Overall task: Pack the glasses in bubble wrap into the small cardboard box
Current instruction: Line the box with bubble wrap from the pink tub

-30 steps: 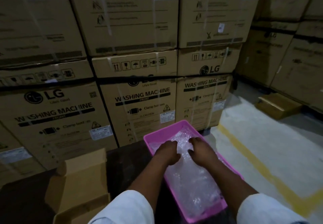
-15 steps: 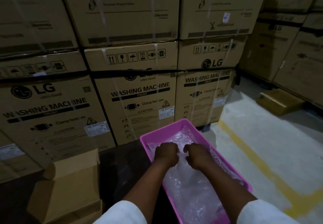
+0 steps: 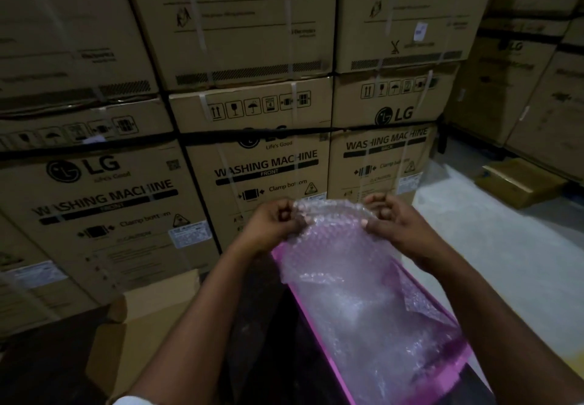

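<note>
Two hands are pinching the bubble wrap [image 3: 331, 234] at its top edge, left hand [image 3: 271, 226] and right hand [image 3: 395, 224], lifting it over the pink tray [image 3: 442, 363] at lower right. Glasses are perhaps inside, unclear. Next, carrying it to the small cardboard box [image 3: 142, 335], lower left.

Stacked washing machine cartons [image 3: 262, 164] wall off background. Pink tray [image 3: 455, 360] on dark table [image 3: 268, 341]. Flat brown package [image 3: 518, 180] on pale floor [image 3: 505, 246], right.
</note>
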Motion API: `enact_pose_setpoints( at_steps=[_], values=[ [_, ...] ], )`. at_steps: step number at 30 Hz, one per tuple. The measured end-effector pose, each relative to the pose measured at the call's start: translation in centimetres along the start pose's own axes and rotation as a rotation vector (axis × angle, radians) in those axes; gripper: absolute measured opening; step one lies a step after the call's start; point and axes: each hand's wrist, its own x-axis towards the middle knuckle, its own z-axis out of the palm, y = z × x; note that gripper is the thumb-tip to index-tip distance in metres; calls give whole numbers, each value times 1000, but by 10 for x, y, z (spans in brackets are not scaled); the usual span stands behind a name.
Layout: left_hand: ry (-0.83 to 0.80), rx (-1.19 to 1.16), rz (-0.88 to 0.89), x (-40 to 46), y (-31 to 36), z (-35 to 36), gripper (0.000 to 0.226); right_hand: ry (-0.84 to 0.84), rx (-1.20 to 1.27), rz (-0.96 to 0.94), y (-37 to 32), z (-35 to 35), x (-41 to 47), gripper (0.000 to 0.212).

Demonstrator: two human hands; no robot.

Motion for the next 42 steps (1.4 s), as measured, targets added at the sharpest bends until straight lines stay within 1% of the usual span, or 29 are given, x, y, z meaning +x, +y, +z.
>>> enact_pose_setpoints(
  at_steps=[1, 3, 5, 7, 9, 11, 12, 14, 16, 18, 19, 20, 22, 24, 25, 26, 28, 29, 30, 31, 32, 33, 35, 36, 37, 38, 40, 42],
  values=[
    [43, -77, 19, -4, 10, -6, 9, 11, 60, -16, -12, -3, -2, 35],
    [121, -179, 74, -15, 32, -16, 3, -6, 203, -21, -35, -7, -7, 39],
    [161, -133, 152, -26, 54, -29, 3, -77, 219, -6, -58, -6, -16, 33],
    [160, -48, 223, -38, 75, -42, 4, -138, 212, -9, -77, -2, -24, 27],
    [147, -31, 261, -51, 94, -55, 5, -149, 342, -36, -97, 6, -31, 26],
    [148, -44, 288, -64, 111, -67, 9, -159, 514, -70, -118, 13, -38, 30],
    [161, -50, 298, -71, 119, -73, 12, -175, 556, -90, -128, 16, -41, 33],
    [196, -66, 309, -85, 132, -84, 13, -206, 564, -137, -146, 23, -45, 42],
    [222, -80, 333, -101, 146, -92, 10, -242, 545, -159, -161, 30, -48, 59],
    [259, -93, 359, -117, 158, -101, 8, -317, 499, -150, -174, 38, -52, 72],
    [280, -108, 369, -125, 164, -105, 8, -345, 465, -149, -180, 43, -56, 73],
    [306, -112, 382, -134, 168, -110, 7, -350, 448, -152, -186, 49, -60, 68],
    [376, -58, 422, -152, 173, -119, 5, -259, 472, -183, -196, 61, -67, 56],
    [482, 63, 466, -169, 173, -126, 6, -186, 573, -231, -201, 74, -76, 47],
    [551, 113, 494, -177, 170, -129, 8, -232, 617, -253, -201, 82, -82, 45],
    [616, 138, 524, -185, 167, -132, 9, -332, 657, -257, -198, 92, -89, 49],
    [726, 151, 564, -201, 157, -136, 9, -509, 698, -183, -185, 118, -101, 66],
    [785, 180, 570, -209, 151, -138, 8, -549, 697, -143, -178, 132, -107, 73],
    [838, 213, 571, -218, 143, -139, 7, -555, 695, -117, -170, 145, -109, 78],
    [865, 222, 561, -226, 135, -141, 7, -527, 687, -104, -164, 158, -110, 82],
    [854, 174, 528, -234, 127, -143, 3, -475, 679, -91, -161, 169, -112, 80],
    [812, 87, 459, -243, 118, -147, 9, -419, 668, -81, -158, 177, -112, 73],
    [626, -126, 236, -261, 102, -158, 45, -354, 651, -50, -158, 187, -115, 46],
    [544, -159, 125, -270, 94, -162, 56, -369, 644, -24, -159, 191, -119, 39],
    [496, -144, 57, -279, 85, -164, 55, -400, 626, -1, -159, 195, -122, 37],
    [490, -125, 39, -287, 77, -164, 45, -420, 595, 19, -157, 201, -125, 34],
    [569, -135, 35, -298, 60, -164, 24, -389, 478, 20, -149, 215, -131, 20],
    [624, -107, 3, -306, 36, -165, 19, -312, 358, -2, -136, 231, -133, 9]
  ],
)
